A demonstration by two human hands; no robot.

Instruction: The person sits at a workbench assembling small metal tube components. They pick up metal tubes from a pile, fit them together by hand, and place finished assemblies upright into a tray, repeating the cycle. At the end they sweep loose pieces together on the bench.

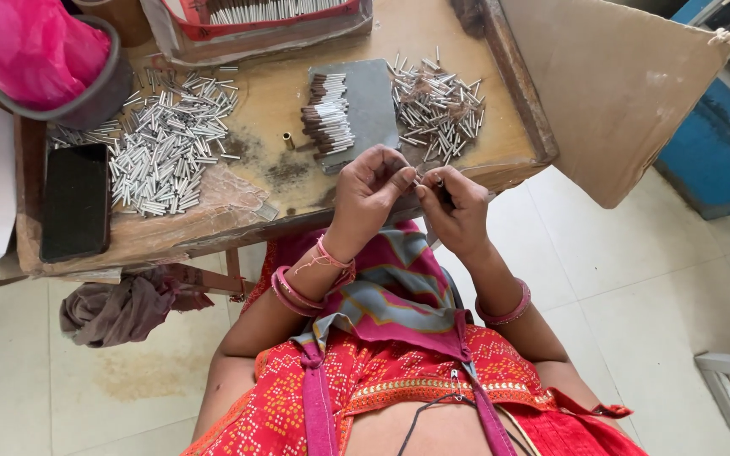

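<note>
My left hand and my right hand meet at the front edge of a low wooden table. Between their fingertips they pinch a small thin metal tube. Just beyond them lies a grey slab with a row of dark-tipped tubes stacked on its left side. A heap of short silver tubes lies right of the slab. A larger heap of silver tubes covers the left half of the table. A small brass piece stands near the slab.
A black phone lies at the table's left end. A dark bowl with pink plastic sits at the back left, a tray of tubes at the back. Cardboard leans at the right. A grey cloth hangs under the table.
</note>
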